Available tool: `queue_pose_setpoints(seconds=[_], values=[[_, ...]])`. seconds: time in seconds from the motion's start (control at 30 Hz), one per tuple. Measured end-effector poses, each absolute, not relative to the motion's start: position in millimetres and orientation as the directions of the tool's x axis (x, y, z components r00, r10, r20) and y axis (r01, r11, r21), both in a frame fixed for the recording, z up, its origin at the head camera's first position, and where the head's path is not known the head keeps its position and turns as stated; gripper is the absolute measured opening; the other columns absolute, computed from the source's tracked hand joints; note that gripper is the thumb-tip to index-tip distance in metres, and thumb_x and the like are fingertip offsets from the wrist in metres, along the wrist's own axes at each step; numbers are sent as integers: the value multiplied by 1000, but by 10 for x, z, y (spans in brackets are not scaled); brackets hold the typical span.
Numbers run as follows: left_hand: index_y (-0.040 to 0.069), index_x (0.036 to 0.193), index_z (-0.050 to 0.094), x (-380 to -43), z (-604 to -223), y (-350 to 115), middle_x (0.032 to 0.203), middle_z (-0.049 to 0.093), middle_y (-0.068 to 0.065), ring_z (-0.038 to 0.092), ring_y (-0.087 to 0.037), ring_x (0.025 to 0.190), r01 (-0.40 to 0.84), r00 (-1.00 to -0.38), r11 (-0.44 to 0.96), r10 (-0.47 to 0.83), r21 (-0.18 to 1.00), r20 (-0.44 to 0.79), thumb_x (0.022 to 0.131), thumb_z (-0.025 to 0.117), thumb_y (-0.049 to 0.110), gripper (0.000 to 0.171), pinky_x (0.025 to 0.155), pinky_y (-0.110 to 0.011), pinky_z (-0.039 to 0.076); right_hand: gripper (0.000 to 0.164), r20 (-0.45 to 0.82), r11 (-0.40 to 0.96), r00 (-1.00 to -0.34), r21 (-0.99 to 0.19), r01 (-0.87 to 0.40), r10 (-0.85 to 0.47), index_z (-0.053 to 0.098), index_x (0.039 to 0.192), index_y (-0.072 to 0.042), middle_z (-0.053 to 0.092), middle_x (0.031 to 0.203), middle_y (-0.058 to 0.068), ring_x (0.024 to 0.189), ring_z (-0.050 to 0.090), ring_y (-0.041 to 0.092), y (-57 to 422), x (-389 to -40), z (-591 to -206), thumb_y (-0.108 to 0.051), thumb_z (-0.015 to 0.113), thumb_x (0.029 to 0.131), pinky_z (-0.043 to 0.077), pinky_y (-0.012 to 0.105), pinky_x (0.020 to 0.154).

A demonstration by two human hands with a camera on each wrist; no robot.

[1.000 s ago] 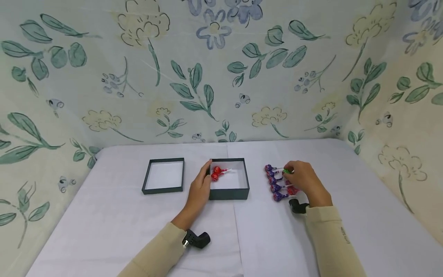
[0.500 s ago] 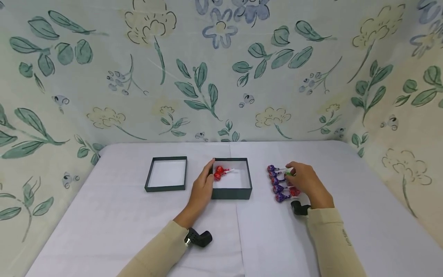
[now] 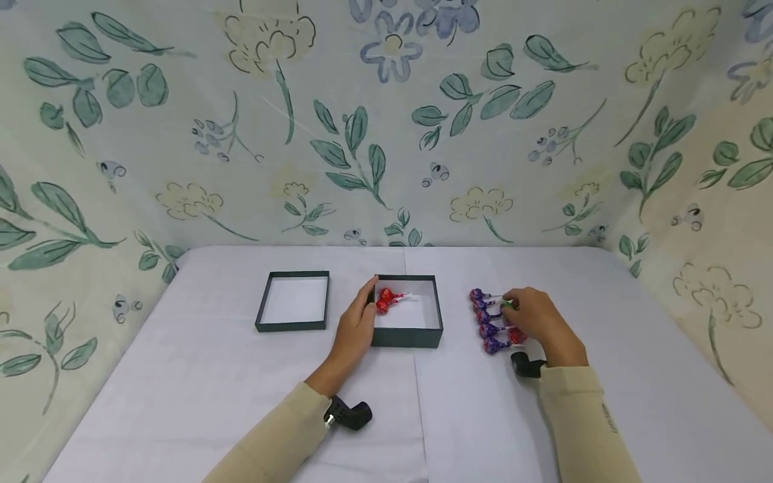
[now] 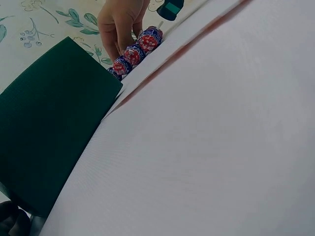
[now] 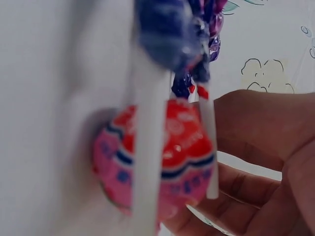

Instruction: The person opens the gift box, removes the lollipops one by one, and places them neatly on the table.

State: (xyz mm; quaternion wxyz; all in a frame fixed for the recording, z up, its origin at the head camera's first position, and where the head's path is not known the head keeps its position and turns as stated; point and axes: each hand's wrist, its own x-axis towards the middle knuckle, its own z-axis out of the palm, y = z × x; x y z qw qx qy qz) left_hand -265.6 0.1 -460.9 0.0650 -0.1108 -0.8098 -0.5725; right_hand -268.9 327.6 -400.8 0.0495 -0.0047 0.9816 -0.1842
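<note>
In the head view my left hand (image 3: 355,325) holds the left side of an open dark green box (image 3: 406,338) with a white inside. Two red lollipops (image 3: 384,302) lie in it, sticks to the right. My right hand (image 3: 539,320) bends down over a group of lollipops and pinches a green-wrapped lollipop (image 3: 508,304), mostly hidden by the fingers. Several purple lollipops (image 3: 490,330) form a column left of that hand, sticks to the right. A red-and-pink lollipop (image 5: 165,147) lies close to the palm in the right wrist view.
The shallow box lid (image 3: 292,327), dark green with a white inside, lies left of the box. A white cloth (image 3: 338,443) covers the table. Behind it hangs a floral curtain (image 3: 386,168). Both wrists carry a black camera (image 3: 350,414).
The head view has shifted slightly. My right hand has come a little lower and toward me over the lollipops, with the green one still at its fingertips. My left hand stays at the box.
</note>
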Motion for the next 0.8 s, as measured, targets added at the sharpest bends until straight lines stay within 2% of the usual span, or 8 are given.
queue_pose_setpoints(seconds=[0.3,0.53,0.8], values=[[35,149,34,-2671,-4601,-25,152,33,14,29,-7,139,274,-962,320,106,907,253,102,35,21,49,113,-37,28,38,-85,932,-996,-362,-7,-41,59,123,6,62,107,26,94,59,36,3269,-2700,-3994,-15,63,92,50,52,82],[29,149,37,-2683,-4591,-33,152,36,9,32,-11,139,287,-958,330,95,899,271,101,35,20,49,113,-39,28,38,-79,930,-996,-367,-5,-37,59,124,5,60,110,28,97,58,40,3246,-2695,-3925,-16,63,92,50,53,81],[28,149,36,-2645,-4598,-7,152,36,6,33,-15,140,285,-959,321,93,903,269,101,36,18,50,112,-42,30,39,-38,924,-998,-380,-32,-51,58,126,3,58,114,28,102,58,41,3235,-2623,-3839,-14,64,91,50,56,84]])
